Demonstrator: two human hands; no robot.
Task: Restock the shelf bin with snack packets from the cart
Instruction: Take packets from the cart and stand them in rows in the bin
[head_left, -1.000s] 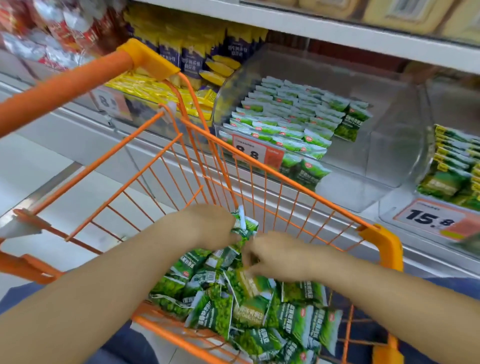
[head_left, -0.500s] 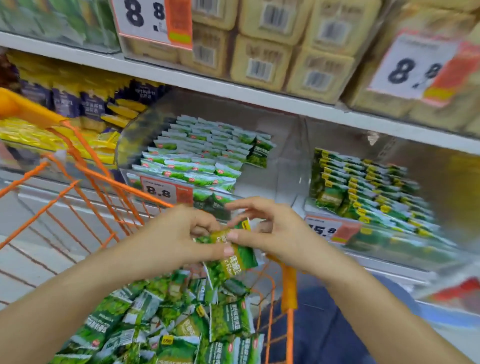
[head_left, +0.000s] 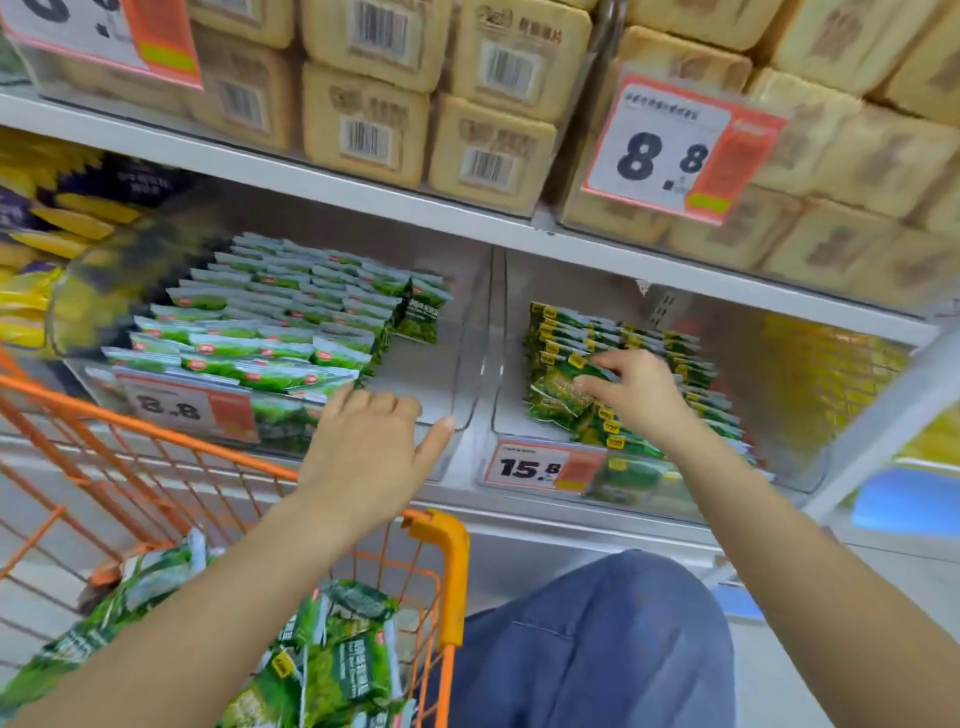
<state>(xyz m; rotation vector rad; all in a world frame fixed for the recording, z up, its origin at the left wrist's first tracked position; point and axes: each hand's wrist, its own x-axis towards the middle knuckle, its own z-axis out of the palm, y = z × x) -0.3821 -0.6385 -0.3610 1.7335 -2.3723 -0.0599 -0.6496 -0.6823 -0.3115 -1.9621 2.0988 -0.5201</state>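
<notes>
Right hand (head_left: 641, 392) pinches a green foil snack packet (head_left: 561, 392) in the clear plastic shelf bin (head_left: 795, 415); left hand (head_left: 366, 441) hovers, fingers relaxed, above the orange wire cart (head_left: 436, 545).

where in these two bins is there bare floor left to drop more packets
Left bin: bare floor on its right side, between the packet rows and the divider wall, beyond the left hand. Right bin: bare strip right of its rows; crowded at front left, where the right hand holds a packet.
</notes>
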